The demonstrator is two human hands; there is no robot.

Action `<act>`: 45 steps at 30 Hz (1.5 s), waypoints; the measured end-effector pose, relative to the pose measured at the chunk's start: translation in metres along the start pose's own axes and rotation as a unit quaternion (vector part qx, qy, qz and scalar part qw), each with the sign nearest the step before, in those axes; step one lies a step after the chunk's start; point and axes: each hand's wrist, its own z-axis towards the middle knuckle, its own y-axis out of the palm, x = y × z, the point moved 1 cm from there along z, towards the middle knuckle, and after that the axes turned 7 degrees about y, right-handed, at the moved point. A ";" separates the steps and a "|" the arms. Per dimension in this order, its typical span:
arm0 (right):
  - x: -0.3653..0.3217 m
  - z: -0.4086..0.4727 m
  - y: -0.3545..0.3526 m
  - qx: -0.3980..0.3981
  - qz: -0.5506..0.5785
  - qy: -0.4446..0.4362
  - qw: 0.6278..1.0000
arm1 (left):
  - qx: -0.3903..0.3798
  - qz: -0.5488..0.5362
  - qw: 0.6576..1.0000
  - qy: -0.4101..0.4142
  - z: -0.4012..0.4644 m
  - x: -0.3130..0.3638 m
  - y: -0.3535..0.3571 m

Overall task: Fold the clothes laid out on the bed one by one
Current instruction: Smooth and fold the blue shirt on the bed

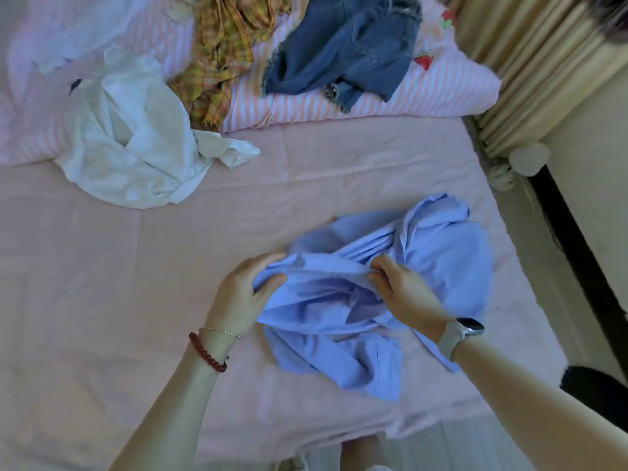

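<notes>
We are reaching both forearms forward over the pink bed [102,266], our left hand [243,294] and right hand [404,294] each closing a grip on a bunched edge of the crumpled light-blue shirt [441,260] lying near the bed's right edge. Farther off, a white shirt [136,141], a yellow plaid garment [224,49] and denim shorts [353,45] are lying unfolded.

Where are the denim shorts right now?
In the head view, the denim shorts lie unfolded at the far right of the bed, on the striped pink blanket, just right of the yellow plaid garment.
</notes>
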 end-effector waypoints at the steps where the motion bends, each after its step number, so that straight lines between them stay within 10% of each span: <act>1: -0.009 -0.023 -0.002 0.026 0.017 0.008 0.999 | 0.000 0.016 1.000 0.014 -0.017 0.010 -0.008; 22: -0.076 -0.414 -0.083 0.220 -0.055 -0.024 0.974 | 0.183 -0.027 0.979 0.085 -0.344 0.256 -0.103; 30: -0.043 -0.581 -0.089 0.029 0.138 -0.119 0.983 | 0.210 -0.151 0.966 -0.011 -0.520 0.298 -0.075; 45: -0.138 -0.627 -0.162 0.229 0.131 -0.231 0.937 | 0.346 -0.181 0.915 0.106 -0.547 0.371 -0.163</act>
